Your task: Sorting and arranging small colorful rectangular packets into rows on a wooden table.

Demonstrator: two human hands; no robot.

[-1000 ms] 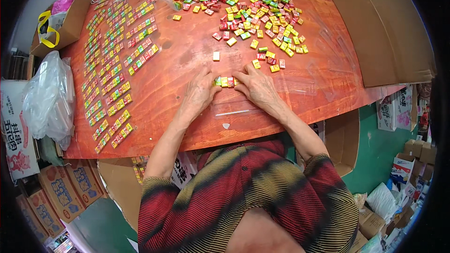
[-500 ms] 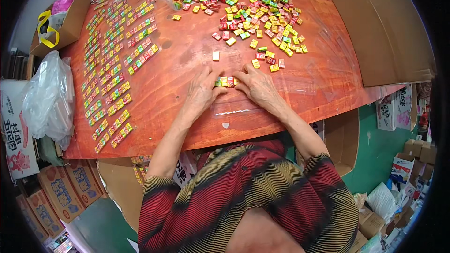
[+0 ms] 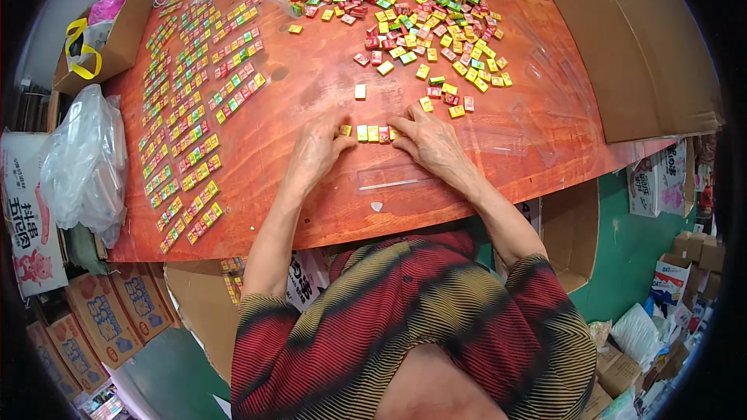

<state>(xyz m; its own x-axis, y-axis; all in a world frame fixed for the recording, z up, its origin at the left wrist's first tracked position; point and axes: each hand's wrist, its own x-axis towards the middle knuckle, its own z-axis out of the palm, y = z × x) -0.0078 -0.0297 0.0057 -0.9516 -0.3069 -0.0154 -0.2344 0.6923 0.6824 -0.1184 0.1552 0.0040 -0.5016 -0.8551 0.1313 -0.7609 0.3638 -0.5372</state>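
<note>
A short row of small boxes (image 3: 373, 134), yellow, green and red, lies on the table in front of me. At its left, my left hand (image 3: 315, 148) pinches a small yellow box (image 3: 345, 131), a little apart from the row. My right hand (image 3: 429, 141) closes its thumb and fingers round the right end of the row, partly hiding the last box. One pale yellow box (image 3: 360, 92) lies alone beyond the row. A clear plastic tray (image 3: 395, 183) lies nearer to me, below the hands.
A large pile of small boxes (image 3: 405, 0) covers the far middle of the red wooden table (image 3: 327, 225). Filled sets of boxes (image 3: 206, 222) stand in columns at left. More clear trays (image 3: 537, 120) lie at right beside a cardboard wall (image 3: 630, 54). Plastic bags (image 3: 85, 163) hang at the left edge.
My left hand has moved left, away from the row, with a small yellow box between its fingers. My right hand stays at the row's right end.
</note>
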